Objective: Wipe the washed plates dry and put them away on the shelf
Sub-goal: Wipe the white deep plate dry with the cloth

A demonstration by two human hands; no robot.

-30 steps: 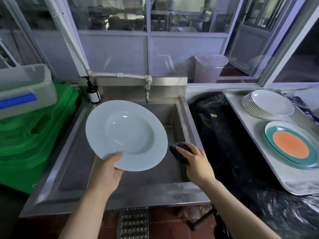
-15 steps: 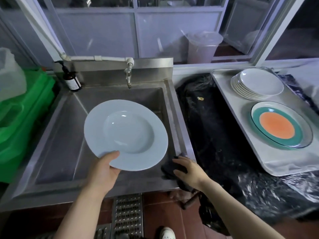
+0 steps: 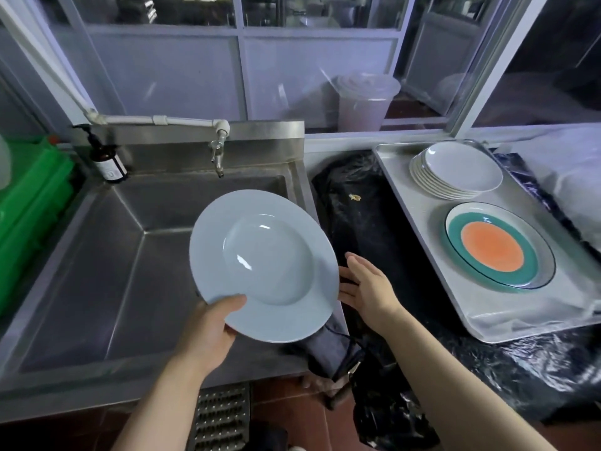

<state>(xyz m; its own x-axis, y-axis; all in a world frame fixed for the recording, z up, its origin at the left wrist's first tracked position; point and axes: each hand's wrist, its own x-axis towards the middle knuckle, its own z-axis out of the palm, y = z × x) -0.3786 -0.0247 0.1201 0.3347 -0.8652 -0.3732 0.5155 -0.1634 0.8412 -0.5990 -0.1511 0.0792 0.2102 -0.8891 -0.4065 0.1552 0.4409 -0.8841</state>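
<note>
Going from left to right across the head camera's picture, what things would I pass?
Green crates → brown pump bottle → tap → pale blue plate gripped by the left hand → open right hand → orange-and-teal plate on the tray.

**Dim, bluish daylight through a wide-angle lens**

Soft light comes from the windows (image 3: 240, 60) behind the sink (image 3: 97, 271). Small glints sit in the pale plate (image 3: 263, 262), and the black plastic sheet (image 3: 536, 369) shines. Straight frames bow at the edges. Focus is slightly soft throughout.
</note>
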